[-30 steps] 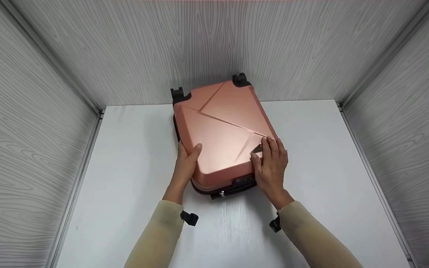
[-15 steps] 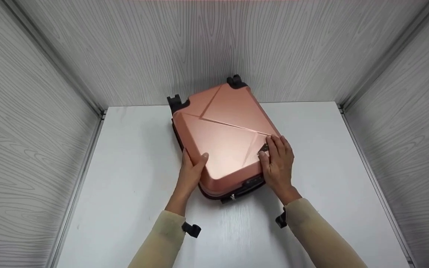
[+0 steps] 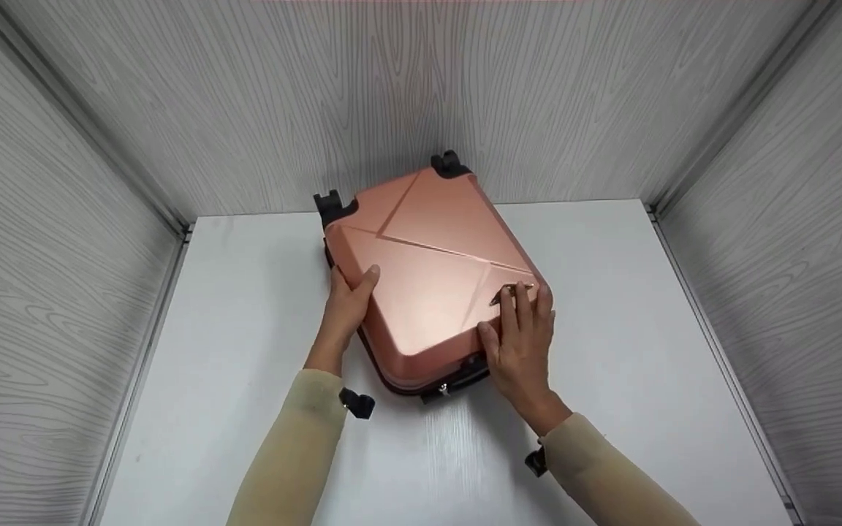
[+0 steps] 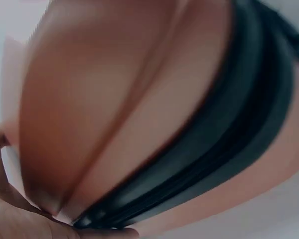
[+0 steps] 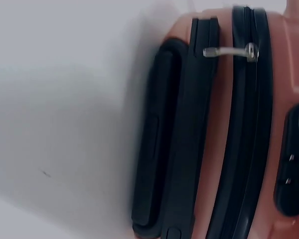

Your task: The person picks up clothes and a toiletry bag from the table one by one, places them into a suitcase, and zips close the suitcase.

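Seeing a grey wood-grain panel (image 3: 41, 277) along the left edge of the desk (image 3: 231, 329). Next over, got the left grip (image 3: 344, 310) curled around the long side of a rose-gold suitcase (image 3: 428, 285), thumb up on the shell. Lying askew around mid-desk, with black wheels (image 3: 449, 165) toward the back edge and the zipper (image 5: 241, 139) and combo lock (image 5: 293, 164) facing the front edge. Then got the right grip (image 3: 523, 351) spread over the suitcase's near right corner, fingers pretty straight, just resting, not clutching.
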